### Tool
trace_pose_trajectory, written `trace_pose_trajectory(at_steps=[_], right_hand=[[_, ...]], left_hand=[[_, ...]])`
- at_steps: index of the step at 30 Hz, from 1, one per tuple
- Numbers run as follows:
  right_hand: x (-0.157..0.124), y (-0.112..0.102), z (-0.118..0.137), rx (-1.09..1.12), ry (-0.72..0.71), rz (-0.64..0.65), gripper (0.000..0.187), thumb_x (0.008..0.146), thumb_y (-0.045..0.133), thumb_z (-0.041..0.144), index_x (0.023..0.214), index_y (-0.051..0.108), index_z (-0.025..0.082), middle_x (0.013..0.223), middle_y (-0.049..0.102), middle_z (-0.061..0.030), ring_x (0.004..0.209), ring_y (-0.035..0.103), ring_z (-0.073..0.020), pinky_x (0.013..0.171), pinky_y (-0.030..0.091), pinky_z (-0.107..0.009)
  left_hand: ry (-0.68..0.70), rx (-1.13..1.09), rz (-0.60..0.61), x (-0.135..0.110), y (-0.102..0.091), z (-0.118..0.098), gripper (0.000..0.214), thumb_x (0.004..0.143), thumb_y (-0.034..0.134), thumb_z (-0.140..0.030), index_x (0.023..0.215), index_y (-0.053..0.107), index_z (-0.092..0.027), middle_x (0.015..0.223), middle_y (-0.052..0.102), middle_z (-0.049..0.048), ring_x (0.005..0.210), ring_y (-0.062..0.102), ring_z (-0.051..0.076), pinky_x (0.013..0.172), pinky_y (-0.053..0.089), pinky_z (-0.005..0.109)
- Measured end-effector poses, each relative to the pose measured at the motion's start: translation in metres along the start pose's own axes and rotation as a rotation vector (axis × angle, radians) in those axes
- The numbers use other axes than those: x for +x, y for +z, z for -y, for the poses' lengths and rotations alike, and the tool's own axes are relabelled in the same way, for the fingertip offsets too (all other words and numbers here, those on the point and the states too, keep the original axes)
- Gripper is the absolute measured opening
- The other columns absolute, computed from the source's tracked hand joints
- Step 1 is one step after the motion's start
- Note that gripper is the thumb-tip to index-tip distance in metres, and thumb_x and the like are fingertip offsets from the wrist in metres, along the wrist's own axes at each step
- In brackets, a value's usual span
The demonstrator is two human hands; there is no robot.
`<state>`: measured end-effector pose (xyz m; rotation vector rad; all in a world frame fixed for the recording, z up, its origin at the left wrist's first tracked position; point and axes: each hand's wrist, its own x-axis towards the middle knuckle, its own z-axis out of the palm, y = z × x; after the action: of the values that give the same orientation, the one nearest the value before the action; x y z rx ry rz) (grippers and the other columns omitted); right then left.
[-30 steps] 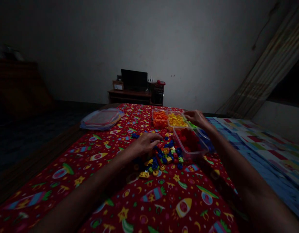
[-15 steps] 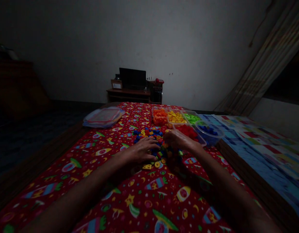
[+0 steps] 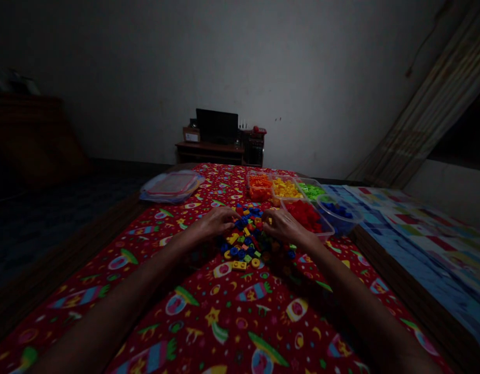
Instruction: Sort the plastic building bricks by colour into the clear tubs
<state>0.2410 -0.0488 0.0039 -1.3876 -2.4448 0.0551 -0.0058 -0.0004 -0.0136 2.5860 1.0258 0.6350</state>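
A mixed pile of small plastic toy building blocks point(image 3: 245, 241) in blue, yellow, red, green and orange lies on the red patterned cloth point(image 3: 232, 317). At the pile's left edge is my left hand point(image 3: 216, 222), its fingers bent and thumb apart, with nothing visible in them. My right hand point(image 3: 282, 223) is over the pile's right side, fingers curled in. A small orange-yellow spot shows by its fingertips, but what it grips is too dark to make out. A yellow block point(image 3: 238, 265) and a yellow ring-shaped piece point(image 3: 255, 263) lie at the near edge.
Behind my right hand stand clear tubs of orange point(image 3: 260, 188), yellow point(image 3: 285, 189), green point(image 3: 312, 191) and red pieces point(image 3: 305, 215), beside a round tub of blue pieces point(image 3: 339, 210). Stacked clear lids point(image 3: 172, 187) lie at the far left. A monitor point(image 3: 217, 125) stands beyond.
My left hand has moved left and up, off the pile's middle to its edge, uncovering blocks. My right hand stays by the pile's right side. The view has shifted slightly.
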Motion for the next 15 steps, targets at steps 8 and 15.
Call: trace_pose_trajectory(at_steps=[8,15], right_hand=[[0.005,0.005,0.014,0.100,-0.060,-0.039,0.024,0.089,0.048,0.028,0.069,0.054,0.015,0.059,0.046,0.0031,0.053,0.034,-0.0080,0.053,0.021,-0.023],[0.008,0.032,0.032,-0.118,-0.114,-0.001,0.012,0.086,0.053,0.022,0.088,0.062,0.014,0.085,0.064,-0.0092,0.076,0.052,-0.0158,0.068,0.034,-0.025]], left_hand=[[-0.109,0.052,0.229,-0.011,-0.011,-0.030,0.016,0.070,0.064,-0.036,0.072,0.069,-0.021,0.063,0.064,-0.0018,0.058,0.055,0.012,0.052,0.035,0.019],[-0.135,0.119,0.175,-0.011,-0.002,-0.031,0.015,0.066,0.054,-0.017,0.070,0.068,-0.020,0.060,0.062,-0.0016,0.055,0.053,0.013,0.050,0.031,0.020]])
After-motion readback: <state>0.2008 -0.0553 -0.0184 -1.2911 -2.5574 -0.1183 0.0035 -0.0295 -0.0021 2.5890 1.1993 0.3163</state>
